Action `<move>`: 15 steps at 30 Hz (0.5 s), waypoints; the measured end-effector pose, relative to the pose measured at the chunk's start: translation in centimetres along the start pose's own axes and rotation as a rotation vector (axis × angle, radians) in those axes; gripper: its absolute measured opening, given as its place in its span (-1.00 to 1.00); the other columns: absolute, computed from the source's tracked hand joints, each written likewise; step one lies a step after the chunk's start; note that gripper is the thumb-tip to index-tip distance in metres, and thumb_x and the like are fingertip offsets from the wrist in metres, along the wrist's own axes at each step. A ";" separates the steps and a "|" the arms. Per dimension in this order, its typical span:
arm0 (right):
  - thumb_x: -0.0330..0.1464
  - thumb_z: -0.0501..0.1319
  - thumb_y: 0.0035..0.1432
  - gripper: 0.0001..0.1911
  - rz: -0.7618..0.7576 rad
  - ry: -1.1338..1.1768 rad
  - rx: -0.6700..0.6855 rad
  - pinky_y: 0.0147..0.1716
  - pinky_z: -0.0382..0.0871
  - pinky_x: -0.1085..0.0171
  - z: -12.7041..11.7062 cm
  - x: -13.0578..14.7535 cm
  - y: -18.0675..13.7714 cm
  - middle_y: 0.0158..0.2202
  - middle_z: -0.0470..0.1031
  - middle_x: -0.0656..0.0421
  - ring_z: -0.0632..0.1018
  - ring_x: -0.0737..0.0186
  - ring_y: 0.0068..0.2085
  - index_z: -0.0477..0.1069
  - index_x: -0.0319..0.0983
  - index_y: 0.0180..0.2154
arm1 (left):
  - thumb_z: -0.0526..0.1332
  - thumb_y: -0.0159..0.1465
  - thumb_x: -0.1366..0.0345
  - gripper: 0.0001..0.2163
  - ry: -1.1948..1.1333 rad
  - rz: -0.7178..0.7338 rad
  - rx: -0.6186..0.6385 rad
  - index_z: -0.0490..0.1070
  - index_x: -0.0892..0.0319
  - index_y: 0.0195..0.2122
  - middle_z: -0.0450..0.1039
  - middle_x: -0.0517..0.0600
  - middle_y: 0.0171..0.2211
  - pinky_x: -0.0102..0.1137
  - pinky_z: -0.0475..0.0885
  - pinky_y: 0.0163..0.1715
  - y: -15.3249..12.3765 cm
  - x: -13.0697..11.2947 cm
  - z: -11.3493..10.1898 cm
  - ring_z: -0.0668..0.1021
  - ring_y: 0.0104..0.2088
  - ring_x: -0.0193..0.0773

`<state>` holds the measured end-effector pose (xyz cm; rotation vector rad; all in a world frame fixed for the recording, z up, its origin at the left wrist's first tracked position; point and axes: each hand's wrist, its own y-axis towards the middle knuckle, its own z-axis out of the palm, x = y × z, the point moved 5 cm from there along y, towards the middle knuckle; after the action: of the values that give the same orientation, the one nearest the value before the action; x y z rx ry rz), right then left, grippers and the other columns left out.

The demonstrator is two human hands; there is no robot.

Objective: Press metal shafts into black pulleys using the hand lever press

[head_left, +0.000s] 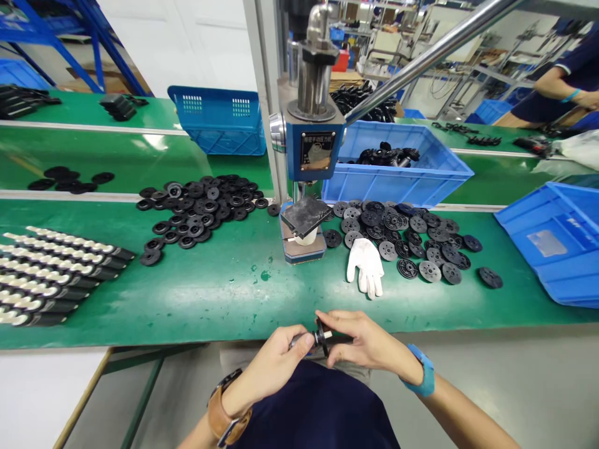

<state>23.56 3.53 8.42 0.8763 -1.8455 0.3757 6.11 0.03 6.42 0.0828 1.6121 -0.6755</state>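
Note:
Just below the front edge of the green table (224, 293), both my hands meet over my lap. My left hand (276, 358) pinches a short metal shaft (302, 340). My right hand (362, 342) grips a small black wheel (321, 337) that sits on that shaft, its white tip showing. Straight ahead on the table stands a blue hand press (311, 146) with a black plate (305, 215) on its base. Black wheels lie in two heaps, one left of the press (201, 206) and one on its right (412, 240).
A white glove (367, 265) lies in front of the right heap. Rows of assembled shafts (56, 274) lie at far left. Blue bins stand behind the press (397, 165), at far right (556, 240) and at back left (219, 118). Another person's arm (561, 87) shows at top right.

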 end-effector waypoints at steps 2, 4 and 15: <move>-0.07 0.38 0.24 -0.26 -0.024 0.000 0.015 -0.27 0.45 0.34 0.4 0.0 0.0 -0.22 0.48 0.15 0.47 0.28 -0.32 0.30 -0.11 0.37 | 0.09 0.34 -0.28 -0.45 0.038 0.032 -0.005 0.34 0.17 -0.42 0.12 -0.17 -0.54 -0.42 0.08 -0.49 0.0 -0.3 -0.1 0.15 -0.51 -0.35; -0.08 0.36 0.26 -0.25 -0.045 -0.010 0.014 -0.27 0.44 0.34 0.6 -0.2 0.0 -0.22 0.45 0.15 0.45 0.28 -0.32 0.27 -0.11 0.38 | 0.07 0.35 -0.27 -0.43 0.064 0.050 -0.018 0.40 0.20 -0.40 0.21 -0.13 -0.51 -0.41 0.14 -0.45 0.0 -0.4 -0.2 0.22 -0.48 -0.32; -0.01 0.37 0.22 -0.23 -0.021 -0.001 0.021 -0.26 0.41 0.33 0.5 -0.5 0.6 -0.23 0.41 0.17 0.44 0.27 -0.31 0.31 -0.11 0.36 | 0.03 0.41 -0.17 -0.47 0.120 0.092 -0.069 0.42 0.21 -0.39 0.30 -0.08 -0.50 -0.39 0.18 -0.41 0.1 0.0 -0.3 0.29 -0.46 -0.29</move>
<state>22.89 3.87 7.81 0.9098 -1.8345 0.3817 5.89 0.30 6.40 0.1480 1.7346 -0.5522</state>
